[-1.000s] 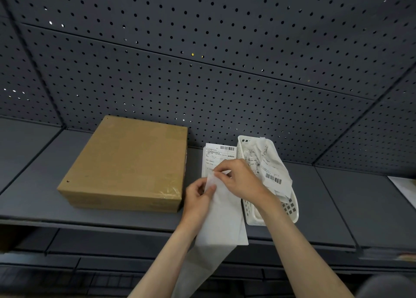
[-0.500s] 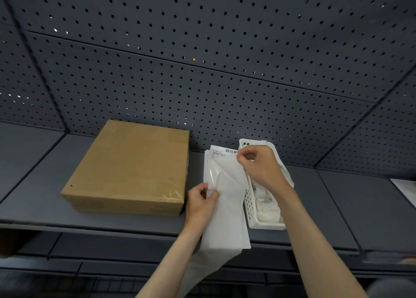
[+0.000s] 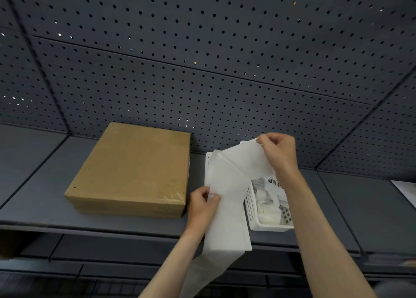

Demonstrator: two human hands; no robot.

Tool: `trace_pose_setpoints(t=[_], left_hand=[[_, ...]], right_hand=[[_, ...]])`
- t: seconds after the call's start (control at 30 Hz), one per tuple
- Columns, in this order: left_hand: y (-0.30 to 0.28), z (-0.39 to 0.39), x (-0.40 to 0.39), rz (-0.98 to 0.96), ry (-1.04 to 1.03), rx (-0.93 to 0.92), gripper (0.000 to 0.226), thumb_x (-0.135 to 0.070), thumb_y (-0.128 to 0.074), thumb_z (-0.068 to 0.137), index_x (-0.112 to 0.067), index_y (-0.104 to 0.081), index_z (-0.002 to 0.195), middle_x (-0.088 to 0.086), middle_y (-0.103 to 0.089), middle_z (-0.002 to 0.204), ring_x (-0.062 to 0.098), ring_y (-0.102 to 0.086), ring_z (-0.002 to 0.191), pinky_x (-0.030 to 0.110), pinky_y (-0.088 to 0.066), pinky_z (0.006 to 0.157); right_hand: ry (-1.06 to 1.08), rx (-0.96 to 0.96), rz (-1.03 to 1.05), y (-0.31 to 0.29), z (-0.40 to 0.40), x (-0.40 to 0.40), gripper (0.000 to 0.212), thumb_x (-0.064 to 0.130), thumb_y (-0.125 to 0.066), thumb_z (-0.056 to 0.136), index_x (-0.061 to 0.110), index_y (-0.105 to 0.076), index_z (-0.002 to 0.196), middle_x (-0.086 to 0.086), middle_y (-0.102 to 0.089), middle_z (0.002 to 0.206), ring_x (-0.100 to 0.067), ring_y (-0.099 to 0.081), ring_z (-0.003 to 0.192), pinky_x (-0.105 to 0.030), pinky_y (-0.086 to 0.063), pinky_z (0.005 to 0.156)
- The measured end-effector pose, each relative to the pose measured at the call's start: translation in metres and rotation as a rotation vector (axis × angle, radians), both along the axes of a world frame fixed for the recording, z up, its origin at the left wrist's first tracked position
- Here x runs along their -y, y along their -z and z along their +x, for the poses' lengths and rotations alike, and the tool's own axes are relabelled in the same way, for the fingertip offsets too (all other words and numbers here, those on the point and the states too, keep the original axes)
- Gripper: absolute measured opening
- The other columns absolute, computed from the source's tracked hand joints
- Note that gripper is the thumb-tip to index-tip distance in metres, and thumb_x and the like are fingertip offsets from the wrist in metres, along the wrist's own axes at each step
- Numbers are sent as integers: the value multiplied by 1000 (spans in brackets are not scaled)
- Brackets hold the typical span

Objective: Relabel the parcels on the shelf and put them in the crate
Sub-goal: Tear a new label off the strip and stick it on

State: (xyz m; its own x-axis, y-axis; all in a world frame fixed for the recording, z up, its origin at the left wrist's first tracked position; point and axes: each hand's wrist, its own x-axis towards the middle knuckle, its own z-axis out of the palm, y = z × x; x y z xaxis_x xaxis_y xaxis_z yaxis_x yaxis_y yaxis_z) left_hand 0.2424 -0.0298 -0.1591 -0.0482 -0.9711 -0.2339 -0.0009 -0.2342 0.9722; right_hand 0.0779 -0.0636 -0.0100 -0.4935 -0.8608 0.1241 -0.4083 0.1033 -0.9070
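Peeling a fresh label (image 3: pixel 242 160) off its backing strip (image 3: pixel 225 225), just right of the cardboard parcel (image 3: pixel 132 169) lying flat on the shelf (image 3: pixel 40 198). Pinching the strip low with left hand (image 3: pixel 202 204), fingers curled tight, likely anchoring it. Lifting the peeled corner with right hand (image 3: pixel 278 150), thumb and fingertips closed on it, above the white basket (image 3: pixel 261 216) of discarded paper right of the parcel. No crate showing.

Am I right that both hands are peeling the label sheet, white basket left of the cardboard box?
Not quite. The head view shows the white basket right of the cardboard box. Left hand and right hand do pinch the label sheet.
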Motion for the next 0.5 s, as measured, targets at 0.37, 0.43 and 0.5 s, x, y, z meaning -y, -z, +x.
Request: trace_pose_setpoints(t=[0.37,0.43,0.5], left_hand=[[-6,0,-2,-11,17,25,15,-2,-61,87,-11,-68,77,-6,-66,68,-3,-58,56,14,-46,52],[-6,-1,-2,-14,24,38,13,-3,-61,87,-9,-68,79,-3,-67,71,0,-58,58,16,-46,53],[-7,-2,-3,-19,31,50,12,-4,-61,87,-8,-68,79,0,-68,73,2,-59,60,17,-47,54]], right_hand=[[197,86,-149,-47,-22,-2,33,15,-61,82,7,-42,56,-10,-32,69,-21,-30,65,-30,-29,63],[234,95,-212,-53,-24,-4,45,11,-59,82,20,-30,50,-7,-23,58,-19,-23,57,-27,-27,57],[262,92,-273,-59,-27,-6,46,10,-58,82,21,-28,50,3,-21,54,-14,-20,53,-26,-25,54]])
